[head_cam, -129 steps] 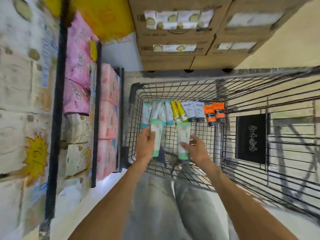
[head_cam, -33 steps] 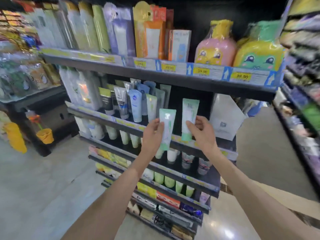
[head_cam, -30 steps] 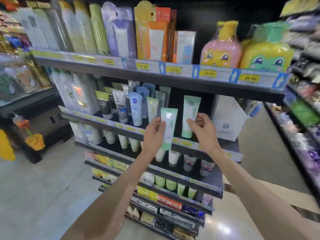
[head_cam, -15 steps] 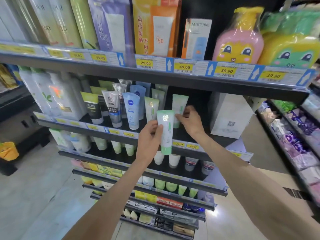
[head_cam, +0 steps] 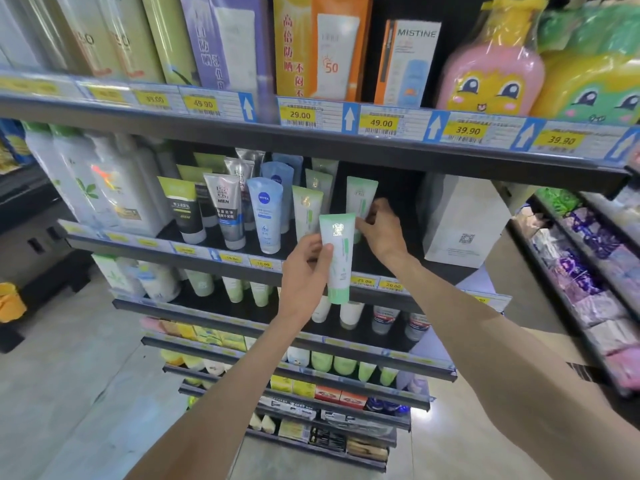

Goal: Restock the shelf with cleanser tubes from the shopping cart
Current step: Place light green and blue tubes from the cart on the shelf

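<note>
I stood at the store shelf (head_cam: 242,268) with both arms raised, a cleanser tube in each grip. My left hand (head_cam: 304,271) pinched a white-and-green tube (head_cam: 336,258) upright, cap down, thumb on its front and fingers behind, holding it in the air just in front of the shelf's edge, above the yellow price tags (head_cam: 363,281). My right hand (head_cam: 382,230) reached further in over the shelf, its fingers curled round the lower part of a second tube (head_cam: 362,199) of the same kind, which stood cap down toward the back. I could not tell whether that tube's cap touched the shelf board, since my hand and the front tube hid its base. Just left of that tube on the shelf stood two pale green tubes (head_cam: 307,211), then a blue tube (head_cam: 265,218), then grey and black men's tubes (head_cam: 225,211), all cap down. To its right on the same shelf stood a white box (head_cam: 460,220). The shelf above (head_cam: 346,140) carried cartons and two cartoon-faced bottles, pink (head_cam: 491,77) and green (head_cam: 595,84), behind price tags reading 29.00, 49.00 and 39.90.
</note>
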A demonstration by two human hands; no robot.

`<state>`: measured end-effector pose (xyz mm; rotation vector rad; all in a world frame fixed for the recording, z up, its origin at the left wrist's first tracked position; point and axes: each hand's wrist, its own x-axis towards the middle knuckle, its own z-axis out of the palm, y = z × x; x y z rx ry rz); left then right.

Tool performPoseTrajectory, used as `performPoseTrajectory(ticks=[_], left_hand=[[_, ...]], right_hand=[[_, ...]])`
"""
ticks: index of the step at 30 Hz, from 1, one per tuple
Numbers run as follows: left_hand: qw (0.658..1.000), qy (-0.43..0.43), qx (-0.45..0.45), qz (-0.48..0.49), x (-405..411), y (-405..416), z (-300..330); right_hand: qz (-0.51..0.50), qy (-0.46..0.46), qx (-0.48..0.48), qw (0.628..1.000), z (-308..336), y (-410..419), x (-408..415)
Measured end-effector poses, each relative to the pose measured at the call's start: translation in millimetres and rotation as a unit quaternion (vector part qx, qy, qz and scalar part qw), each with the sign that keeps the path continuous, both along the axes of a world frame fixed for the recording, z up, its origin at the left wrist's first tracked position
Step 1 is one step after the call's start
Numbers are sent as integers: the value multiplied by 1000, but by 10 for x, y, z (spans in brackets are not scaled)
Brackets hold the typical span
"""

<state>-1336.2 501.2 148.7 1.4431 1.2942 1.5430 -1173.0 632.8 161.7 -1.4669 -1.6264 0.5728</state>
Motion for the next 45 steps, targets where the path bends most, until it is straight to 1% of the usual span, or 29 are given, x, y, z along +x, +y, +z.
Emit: performPoseTrajectory(ticks=[4,8,11,13,15,16,20,27,30,32,35,37,39,41,43,45], left_hand=[[1000,6,-4,-8,-31,-30,11],[1000,3,-1,-7,-59,-38,24],[1000,-5,13,-5,-80,-12,81],[1000,-10,20,-6,-84,21,150],[999,-8,29,-11,-68,61,225],[999,-5,33,-12,-55,82,260],[999,6,42,-34,13,157,329],[996,22,49,-66,77,155,318],[995,65,55,-52,-62,112,273],[989,131,72,-21,-223,92,121],[960,267,79,21,-444,76,-161],[938,336,85,30,-525,62,-285],[914,390,106,31,-557,61,-365],[903,413,116,37,-561,58,-405],[899,417,125,48,-556,55,-430],[896,419,136,59,-541,49,-457]], right_hand=[[11,1,-22,1000,-18,2,17],[23,38,-62,997,-18,-156,96],[33,63,-18,997,81,-454,201],[70,100,-2,993,177,-686,272],[125,141,-23,982,272,-881,319],[145,147,-31,978,307,-950,332],[172,125,-18,977,384,-1097,295],[171,150,-19,974,423,-1133,228],[148,187,-10,971,422,-1053,269],[121,185,-2,975,417,-962,301],[99,161,-6,982,331,-811,306],[92,125,-11,988,246,-736,267],[85,112,-24,990,158,-669,236],[79,108,-27,991,101,-616,216],[76,100,-29,992,92,-580,198],[73,68,-30,995,104,-572,185]])
